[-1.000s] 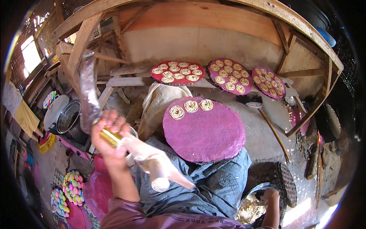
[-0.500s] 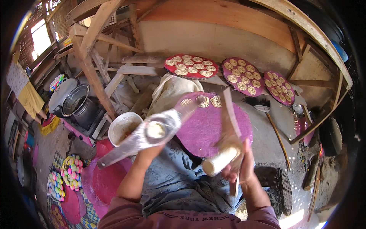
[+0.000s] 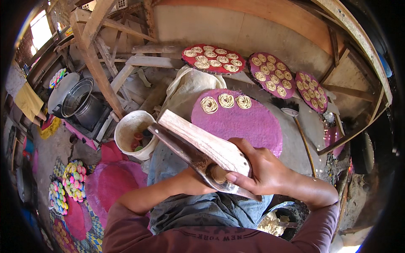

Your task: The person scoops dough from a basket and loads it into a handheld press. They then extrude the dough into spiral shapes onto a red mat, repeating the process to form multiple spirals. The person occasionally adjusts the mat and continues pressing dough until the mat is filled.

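Both my hands are on a two-part hand press held over my lap. My right hand (image 3: 268,168) is closed over the pale wooden bar (image 3: 198,141), its thumb against the round wooden plunger (image 3: 218,173). This plunger sits at the opening of the dark, metal-faced bar (image 3: 179,147). My left hand (image 3: 195,182) holds the metal-faced bar from below, its fingers hidden behind it. Just beyond the press lies a round purple mat (image 3: 240,133), with three pale noodle-like dough coils (image 3: 226,100) along its far edge.
A white bucket (image 3: 122,130) with small cups stands left of the press. Farther back are a red mat (image 3: 198,49) and two purple mats with several coils. A brush with a long handle (image 3: 304,143) lies right; a large pot (image 3: 86,103) stands left. Another person's yellow garment (image 3: 27,103) shows far left.
The two press parts were apart, with pale dough in the metal-faced bar's opening. Now they are together, the plunger at that opening, and my right hand has come over the top.
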`<action>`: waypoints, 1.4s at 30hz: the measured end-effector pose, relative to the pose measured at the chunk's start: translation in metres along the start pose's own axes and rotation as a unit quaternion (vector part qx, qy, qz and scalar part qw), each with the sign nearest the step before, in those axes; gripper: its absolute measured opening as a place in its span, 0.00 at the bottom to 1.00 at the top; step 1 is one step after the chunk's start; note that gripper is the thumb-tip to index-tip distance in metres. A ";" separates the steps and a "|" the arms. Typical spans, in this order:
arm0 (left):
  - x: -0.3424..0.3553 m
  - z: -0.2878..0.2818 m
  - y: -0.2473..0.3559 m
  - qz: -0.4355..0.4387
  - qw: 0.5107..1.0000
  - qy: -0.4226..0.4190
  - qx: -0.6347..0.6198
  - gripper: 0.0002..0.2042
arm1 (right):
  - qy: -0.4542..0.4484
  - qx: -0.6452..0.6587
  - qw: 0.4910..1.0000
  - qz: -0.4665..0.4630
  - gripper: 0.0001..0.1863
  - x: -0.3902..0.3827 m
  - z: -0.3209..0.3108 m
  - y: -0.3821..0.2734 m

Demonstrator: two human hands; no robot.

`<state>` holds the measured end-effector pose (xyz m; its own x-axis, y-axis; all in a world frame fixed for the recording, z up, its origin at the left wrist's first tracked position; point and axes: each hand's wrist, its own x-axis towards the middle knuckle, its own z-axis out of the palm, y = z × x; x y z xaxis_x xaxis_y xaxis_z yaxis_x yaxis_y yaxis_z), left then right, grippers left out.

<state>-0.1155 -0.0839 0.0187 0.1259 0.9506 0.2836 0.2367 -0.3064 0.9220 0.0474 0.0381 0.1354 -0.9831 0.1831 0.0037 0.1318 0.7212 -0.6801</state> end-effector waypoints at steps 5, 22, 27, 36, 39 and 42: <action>-0.002 -0.023 -0.007 -0.044 0.997 -0.048 0.053 0.30 | -0.204 0.337 0.904 0.164 0.49 -0.008 -0.015 0.044; 0.157 -0.192 -0.099 0.232 0.689 0.270 -0.631 0.30 | -0.175 0.319 0.879 0.309 0.62 0.111 -0.078 0.108; 0.151 -0.203 -0.124 0.322 0.650 0.168 -0.667 0.28 | -0.157 0.210 0.917 0.300 0.48 0.125 -0.073 0.099; 0.136 -0.194 -0.090 0.291 0.659 0.206 -0.662 0.27 | -0.121 0.231 0.917 0.303 0.41 0.104 -0.074 0.058; 0.148 -0.193 -0.090 0.298 0.643 0.200 -0.677 0.27 | -0.152 0.194 0.918 0.310 0.42 0.107 -0.085 0.058; 0.149 -0.205 -0.080 0.296 0.683 0.235 -0.625 0.23 | -0.104 0.133 0.952 0.256 0.41 0.114 -0.077 0.065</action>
<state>-0.3135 0.0926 0.0415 -0.5495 0.6794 0.4863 -0.7660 -0.6420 0.0314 -0.0461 0.1570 0.1483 -0.8063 0.3084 -0.5047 0.5906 0.3728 -0.7157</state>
